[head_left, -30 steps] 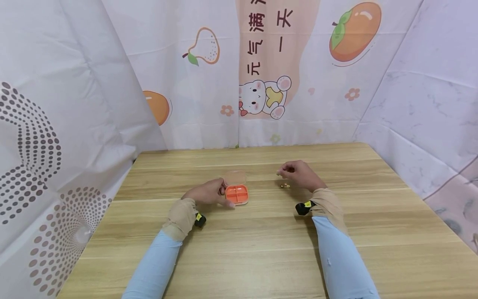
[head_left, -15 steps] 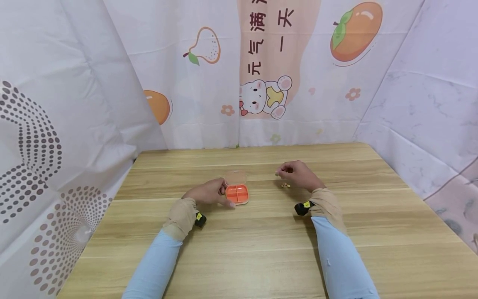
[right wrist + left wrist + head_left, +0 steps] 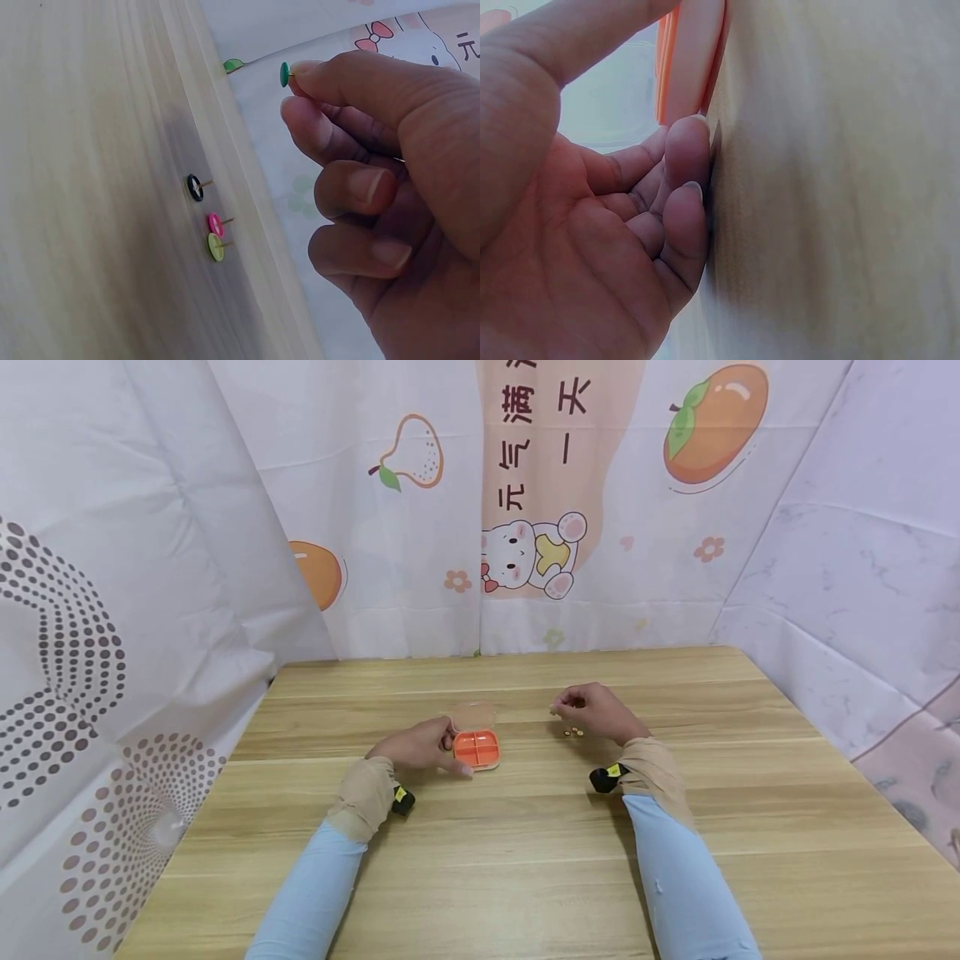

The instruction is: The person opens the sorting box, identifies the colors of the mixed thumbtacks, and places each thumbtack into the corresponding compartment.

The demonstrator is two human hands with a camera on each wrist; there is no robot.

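My left hand (image 3: 420, 747) holds the left side of a small orange compartment box (image 3: 476, 750), its thumb along the front edge. The clear lid (image 3: 472, 717) of the box is tipped back. In the left wrist view, the box's side (image 3: 688, 67) shows beyond the curled fingers (image 3: 684, 225). My right hand (image 3: 600, 710) is raised over the table to the right of the box. Between thumb and index finger it pinches a green thumbtack (image 3: 285, 74) by the pin. Below lie black (image 3: 195, 187), pink (image 3: 216, 224) and yellow-green (image 3: 216, 247) thumbtacks, pins up.
Both hands work over a wooden table (image 3: 525, 860). A printed curtain (image 3: 405, 543) hangs along its back edge. White cloth also hangs at the left and right sides. Bare tabletop lies between the box and the loose thumbtacks.
My right hand has drifted slightly left with the green thumbtack. The left hand and the box stay where they were.
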